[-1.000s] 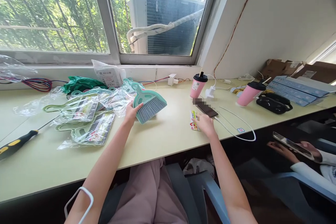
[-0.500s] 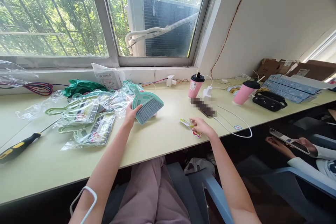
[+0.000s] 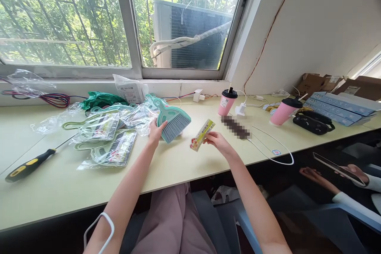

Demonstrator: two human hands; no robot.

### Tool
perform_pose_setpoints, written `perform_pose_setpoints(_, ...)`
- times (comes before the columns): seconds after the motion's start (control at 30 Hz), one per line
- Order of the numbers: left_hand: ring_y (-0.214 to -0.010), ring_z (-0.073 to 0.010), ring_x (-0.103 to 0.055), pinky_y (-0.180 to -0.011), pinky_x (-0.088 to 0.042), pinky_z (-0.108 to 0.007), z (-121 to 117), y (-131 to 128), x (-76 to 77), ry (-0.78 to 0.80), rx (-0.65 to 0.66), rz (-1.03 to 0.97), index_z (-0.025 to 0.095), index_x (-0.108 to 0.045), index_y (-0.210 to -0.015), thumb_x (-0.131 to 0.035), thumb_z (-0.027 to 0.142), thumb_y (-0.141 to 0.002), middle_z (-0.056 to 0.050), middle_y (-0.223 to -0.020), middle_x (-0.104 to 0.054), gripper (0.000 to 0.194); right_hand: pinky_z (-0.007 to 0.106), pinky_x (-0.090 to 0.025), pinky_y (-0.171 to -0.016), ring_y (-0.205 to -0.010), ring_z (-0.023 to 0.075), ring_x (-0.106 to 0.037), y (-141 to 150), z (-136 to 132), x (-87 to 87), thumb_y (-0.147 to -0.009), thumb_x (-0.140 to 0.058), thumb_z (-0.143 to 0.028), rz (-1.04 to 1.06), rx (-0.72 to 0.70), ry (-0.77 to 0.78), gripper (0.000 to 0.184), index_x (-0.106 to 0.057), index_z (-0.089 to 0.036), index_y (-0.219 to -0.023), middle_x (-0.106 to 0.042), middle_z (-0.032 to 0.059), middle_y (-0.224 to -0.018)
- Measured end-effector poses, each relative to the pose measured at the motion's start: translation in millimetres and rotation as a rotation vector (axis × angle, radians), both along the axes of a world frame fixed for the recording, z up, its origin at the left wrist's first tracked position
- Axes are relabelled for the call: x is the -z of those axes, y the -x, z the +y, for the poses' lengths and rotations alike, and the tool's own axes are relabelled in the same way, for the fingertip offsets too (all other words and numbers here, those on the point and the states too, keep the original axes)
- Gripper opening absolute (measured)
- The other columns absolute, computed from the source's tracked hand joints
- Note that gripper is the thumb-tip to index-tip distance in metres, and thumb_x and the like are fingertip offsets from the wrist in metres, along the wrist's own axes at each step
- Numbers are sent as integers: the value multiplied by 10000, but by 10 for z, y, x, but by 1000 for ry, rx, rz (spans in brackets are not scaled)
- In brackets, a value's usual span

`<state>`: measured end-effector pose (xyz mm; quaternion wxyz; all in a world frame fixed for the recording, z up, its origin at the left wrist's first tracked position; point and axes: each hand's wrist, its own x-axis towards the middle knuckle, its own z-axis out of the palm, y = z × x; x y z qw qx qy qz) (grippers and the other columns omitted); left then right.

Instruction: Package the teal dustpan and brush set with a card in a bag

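My left hand is closed on a mint-green dustpan with a small grey-bristled brush set in it, bristles facing down to the right. Between the fingertips of my right hand is a printed paper label, yellow-green with a red and white picture at its lower end. The label is tilted just above the table, a short way right of the brush. Left of my left hand, several dustpan-and-brush sets lie in clear plastic bags.
A screwdriver lies at the table's left. Two pink cups, a white cable, a black case and blue boxes stand or lie to the right. Another person's hand holds a phone at lower right.
My right hand has lifted the label off the table and brought it left, towards the brush. My left hand keeps its hold on the dustpan and brush. The view has shifted slightly.
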<state>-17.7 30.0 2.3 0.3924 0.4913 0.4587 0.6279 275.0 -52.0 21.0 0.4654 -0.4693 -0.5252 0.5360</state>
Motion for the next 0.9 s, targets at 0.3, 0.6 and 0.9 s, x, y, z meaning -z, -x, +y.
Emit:
perform_pose_setpoints(0.3, -975, -234, -656, -871, -524, -369, -60, -20, -37, 10, -22, -114, 208, -559, -1087, -808, 504, -654, -62, -1029, -662, 580, 210, -449, -464, -443, 68, -552, 1073, 721, 45, -624, -883, -255, 170, 47, 81, 204, -727, -143, -693, -716, 22, -665)
perform_pose_setpoints(0.6, -1032, -252, -650, -911, -524, -393, -12, -31, 7, 23, -32, -112, 199, -515, -1138, -899, 394, -531, -80, -1084, -641, 744, 270, -466, -517, -483, 106, -546, 1238, 855, 189, -669, -789, -468, -163, 358, -27, 301, -653, -226, -786, -759, 7, -819)
perform_pose_setpoints(0.9, -1039, -271, -653, -896, -538, -408, -59, -46, -40, 26, -7, -71, 206, -523, -1105, -893, 353, -501, -69, -1048, -650, 724, 276, -443, -674, -822, 182, -631, 1211, 804, 145, -666, -763, -492, -312, 444, -18, 361, -522, -251, -785, -704, 2, -870)
